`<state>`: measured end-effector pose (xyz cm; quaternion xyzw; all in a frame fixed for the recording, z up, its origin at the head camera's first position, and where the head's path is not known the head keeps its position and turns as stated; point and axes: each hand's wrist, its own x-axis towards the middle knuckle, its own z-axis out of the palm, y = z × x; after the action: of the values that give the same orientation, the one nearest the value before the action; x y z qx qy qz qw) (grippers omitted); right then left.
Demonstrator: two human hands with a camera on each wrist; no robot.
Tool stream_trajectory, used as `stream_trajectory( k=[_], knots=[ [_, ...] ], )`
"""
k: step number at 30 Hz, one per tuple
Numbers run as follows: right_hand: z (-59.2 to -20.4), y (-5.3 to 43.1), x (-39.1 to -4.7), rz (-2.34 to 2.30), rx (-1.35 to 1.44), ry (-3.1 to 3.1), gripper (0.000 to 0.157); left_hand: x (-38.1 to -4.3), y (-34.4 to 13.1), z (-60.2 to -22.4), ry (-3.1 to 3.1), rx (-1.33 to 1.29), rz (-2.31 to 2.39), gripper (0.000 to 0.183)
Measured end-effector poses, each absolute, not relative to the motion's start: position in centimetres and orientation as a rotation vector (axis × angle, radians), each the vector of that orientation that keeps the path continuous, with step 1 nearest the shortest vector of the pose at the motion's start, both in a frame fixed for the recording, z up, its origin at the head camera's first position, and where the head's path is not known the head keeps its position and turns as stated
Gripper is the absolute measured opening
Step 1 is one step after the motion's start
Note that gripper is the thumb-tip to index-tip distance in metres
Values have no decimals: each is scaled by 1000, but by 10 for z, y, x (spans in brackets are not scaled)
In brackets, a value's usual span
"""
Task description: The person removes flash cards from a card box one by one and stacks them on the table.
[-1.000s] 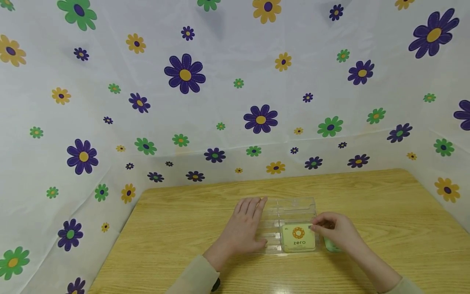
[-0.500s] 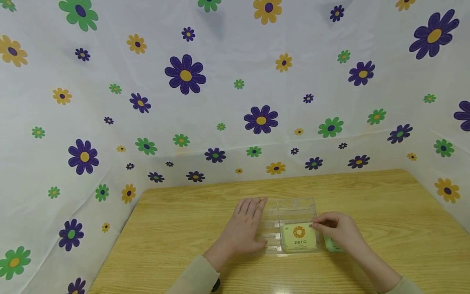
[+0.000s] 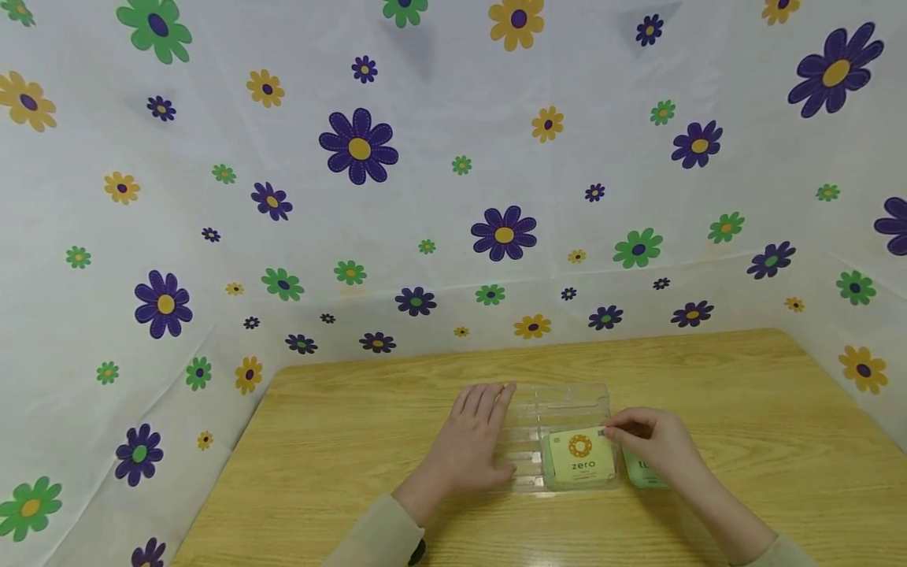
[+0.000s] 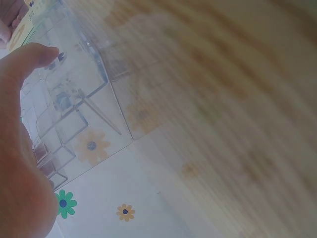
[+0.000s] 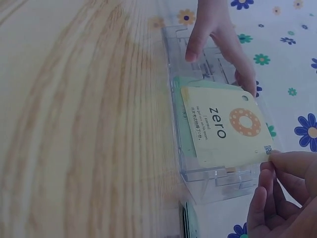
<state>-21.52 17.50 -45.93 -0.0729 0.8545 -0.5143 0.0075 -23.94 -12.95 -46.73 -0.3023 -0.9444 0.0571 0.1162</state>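
Note:
A yellow flash card (image 3: 583, 466) printed "zero" with an orange ring is pinched at its upper right corner by my right hand (image 3: 659, 445). The right wrist view shows the card (image 5: 220, 146) tilted and partly lifted over green cards (image 5: 185, 134) in a clear plastic box (image 5: 213, 189). My left hand (image 3: 471, 441) rests on the left part of that box (image 3: 571, 392), fingers extended and thumb at the near side. In the left wrist view, the thumb (image 4: 34, 57) lies over the box's clear wall.
Right of the box, partly under my right hand, lies a green card stack (image 3: 643, 474). Everything stands on a wooden table (image 3: 354, 441). A white cloth (image 3: 439, 197) printed with flowers surrounds it at the back and sides.
The "zero" card has shifted slightly right and turned in my right hand's pinch, baring more green at its left edge. My left hand has stayed on the box.

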Motion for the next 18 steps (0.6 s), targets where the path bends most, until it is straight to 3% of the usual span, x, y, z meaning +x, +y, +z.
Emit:
stream_trajectory(
  k=[18],
  knots=[
    [-456, 175, -216, -1620, -198, 2675, 16, -238, -129, -466, -2777, -880, 204, 118]
  ],
)
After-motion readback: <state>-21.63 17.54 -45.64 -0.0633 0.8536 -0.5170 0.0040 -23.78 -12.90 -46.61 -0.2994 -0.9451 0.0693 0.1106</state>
